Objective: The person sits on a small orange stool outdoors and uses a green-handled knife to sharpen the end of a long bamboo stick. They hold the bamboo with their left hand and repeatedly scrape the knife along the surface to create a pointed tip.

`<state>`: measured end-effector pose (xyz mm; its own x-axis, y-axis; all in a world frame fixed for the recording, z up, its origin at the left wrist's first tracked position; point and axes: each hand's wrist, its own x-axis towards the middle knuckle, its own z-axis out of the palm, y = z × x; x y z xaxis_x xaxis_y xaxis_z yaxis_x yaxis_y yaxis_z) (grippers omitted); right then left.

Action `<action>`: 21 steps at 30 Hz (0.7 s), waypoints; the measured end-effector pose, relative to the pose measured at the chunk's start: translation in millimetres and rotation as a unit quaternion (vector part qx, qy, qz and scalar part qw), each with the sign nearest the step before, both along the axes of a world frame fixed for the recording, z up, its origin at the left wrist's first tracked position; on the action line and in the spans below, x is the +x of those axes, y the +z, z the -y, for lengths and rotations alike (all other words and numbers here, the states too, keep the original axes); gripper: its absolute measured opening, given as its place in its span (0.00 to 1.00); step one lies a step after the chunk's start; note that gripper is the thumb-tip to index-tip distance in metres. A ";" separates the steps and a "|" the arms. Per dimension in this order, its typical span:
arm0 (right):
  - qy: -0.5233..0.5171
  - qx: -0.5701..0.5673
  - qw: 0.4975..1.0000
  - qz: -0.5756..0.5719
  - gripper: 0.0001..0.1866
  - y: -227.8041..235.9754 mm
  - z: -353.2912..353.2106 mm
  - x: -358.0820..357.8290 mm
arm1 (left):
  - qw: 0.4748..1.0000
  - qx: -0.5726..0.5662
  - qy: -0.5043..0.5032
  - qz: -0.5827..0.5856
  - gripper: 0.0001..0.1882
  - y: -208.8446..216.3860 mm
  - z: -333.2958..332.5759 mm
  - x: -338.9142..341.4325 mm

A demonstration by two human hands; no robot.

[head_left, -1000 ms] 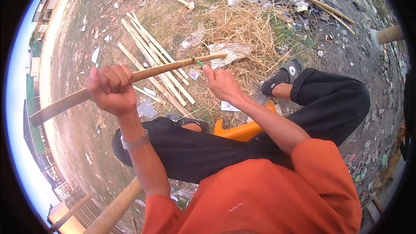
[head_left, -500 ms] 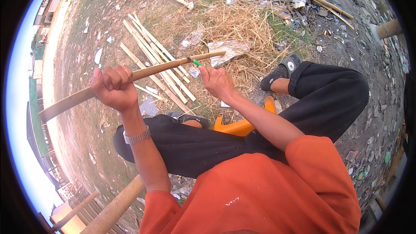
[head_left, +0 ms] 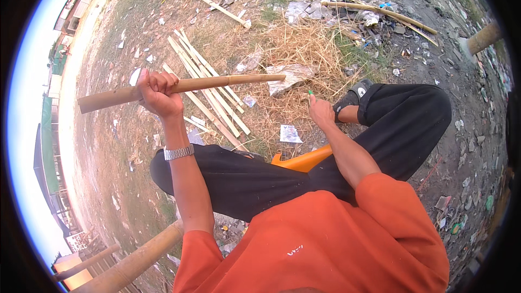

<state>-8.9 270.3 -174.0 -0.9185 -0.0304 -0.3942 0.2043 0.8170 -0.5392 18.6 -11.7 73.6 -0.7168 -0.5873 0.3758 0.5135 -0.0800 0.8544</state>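
Note:
My left hand (head_left: 157,93) is closed around a bamboo stick (head_left: 233,81), held nearly level above the ground with its thicker end pointing left. A metal watch sits on that wrist. My right hand (head_left: 322,113) is lower and to the right, apart from the stick and close to my right ankle. Its fingers are closed on a small green-tipped object (head_left: 310,93) that pokes up from the fist; what kind of object it is cannot be made out.
I sit on an orange seat (head_left: 301,158) with my legs in black trousers. Several split bamboo strips (head_left: 209,100) lie on the dirt under the stick. A pile of dry straw (head_left: 304,49), a paper scrap (head_left: 290,133), long poles (head_left: 380,10) and litter lie beyond. A thick pole (head_left: 135,260) crosses at lower left.
My right hand has left the stick's far end and dropped toward my ankle. My left hand has lifted the stick a little and turned it more level.

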 end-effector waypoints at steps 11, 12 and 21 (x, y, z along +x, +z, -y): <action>0.108 -0.246 0.963 -0.031 0.33 102.1 89.4 4.7 | 1.000 -0.014 -0.024 0.001 0.24 3.3 -15.5 -13.2; 0.106 -0.256 0.960 -0.043 0.33 97.7 89.1 5.8 | 0.999 -0.019 -0.030 0.002 0.24 3.7 -17.2 -12.0; 0.092 -0.162 0.982 0.013 0.36 50.1 70.7 -6.5 | 1.000 -0.011 -0.005 0.006 0.24 6.6 -21.2 -16.2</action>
<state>-15.4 199.7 -123.9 -0.8755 -0.3232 -0.3591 0.0853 0.6282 -0.7734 2.4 9.5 80.2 -0.7274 -0.5715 0.3798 0.5024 -0.0667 0.8620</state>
